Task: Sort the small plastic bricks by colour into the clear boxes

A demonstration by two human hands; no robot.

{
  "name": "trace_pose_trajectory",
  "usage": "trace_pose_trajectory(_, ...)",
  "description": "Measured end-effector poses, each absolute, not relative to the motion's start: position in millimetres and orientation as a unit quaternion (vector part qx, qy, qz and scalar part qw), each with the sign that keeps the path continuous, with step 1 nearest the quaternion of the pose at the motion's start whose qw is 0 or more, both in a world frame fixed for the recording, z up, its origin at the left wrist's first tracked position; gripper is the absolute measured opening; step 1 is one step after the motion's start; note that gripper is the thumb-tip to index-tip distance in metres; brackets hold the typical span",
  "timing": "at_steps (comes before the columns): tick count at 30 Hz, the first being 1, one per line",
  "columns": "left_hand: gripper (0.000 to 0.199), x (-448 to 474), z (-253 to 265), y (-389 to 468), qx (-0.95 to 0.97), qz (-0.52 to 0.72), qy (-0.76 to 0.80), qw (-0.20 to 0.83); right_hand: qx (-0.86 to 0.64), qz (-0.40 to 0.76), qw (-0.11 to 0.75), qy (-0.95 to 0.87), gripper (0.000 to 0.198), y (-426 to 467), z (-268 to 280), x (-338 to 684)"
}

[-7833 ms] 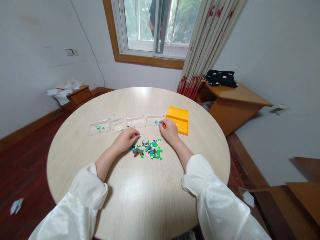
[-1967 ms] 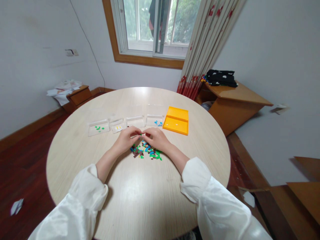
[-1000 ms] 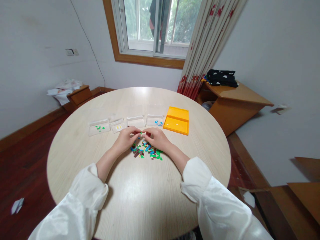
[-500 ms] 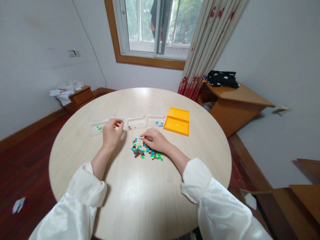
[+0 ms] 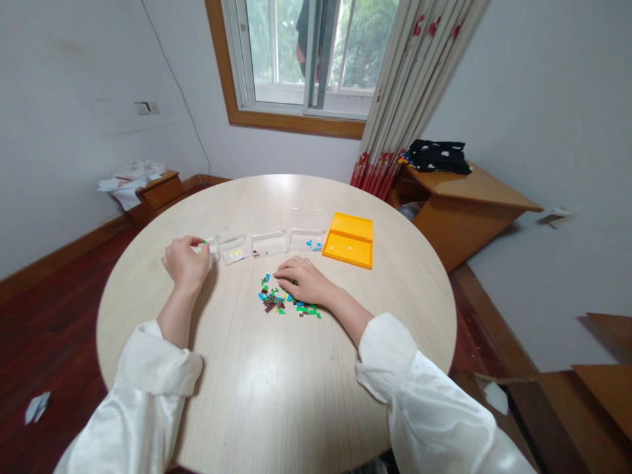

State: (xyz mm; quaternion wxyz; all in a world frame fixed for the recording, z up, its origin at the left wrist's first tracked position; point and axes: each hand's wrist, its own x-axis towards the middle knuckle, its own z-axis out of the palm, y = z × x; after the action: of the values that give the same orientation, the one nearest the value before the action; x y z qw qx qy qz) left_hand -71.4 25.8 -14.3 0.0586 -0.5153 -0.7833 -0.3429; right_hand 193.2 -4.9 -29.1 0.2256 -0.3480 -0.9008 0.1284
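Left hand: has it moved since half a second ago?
Yes, leftward: the left hand mostly hid the small clear box then; now it partly covers the leftmost box.

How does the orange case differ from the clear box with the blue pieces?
Colour: the orange case is opaque, while the clear box is see-through. Contents: the orange case holds white pieces, the clear box blue pieces. Size: the orange case looks larger than the clear box. Both lie open on the table.

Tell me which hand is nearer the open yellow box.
Right. The right hand is at the pile of bricks, left of the yellow box and lower in view; the left hand is much farther left, at the leftmost clear tray.
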Motion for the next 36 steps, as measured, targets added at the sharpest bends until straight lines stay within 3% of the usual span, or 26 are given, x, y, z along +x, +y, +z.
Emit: trace_pose_trajectory(36,0.029,-72.4,-15.4,27.6,-0.496,-0.254,-0.830,0.009,-0.441,0.125,0.229,-0.859,0.012,-3.0,-26.2,191.6)
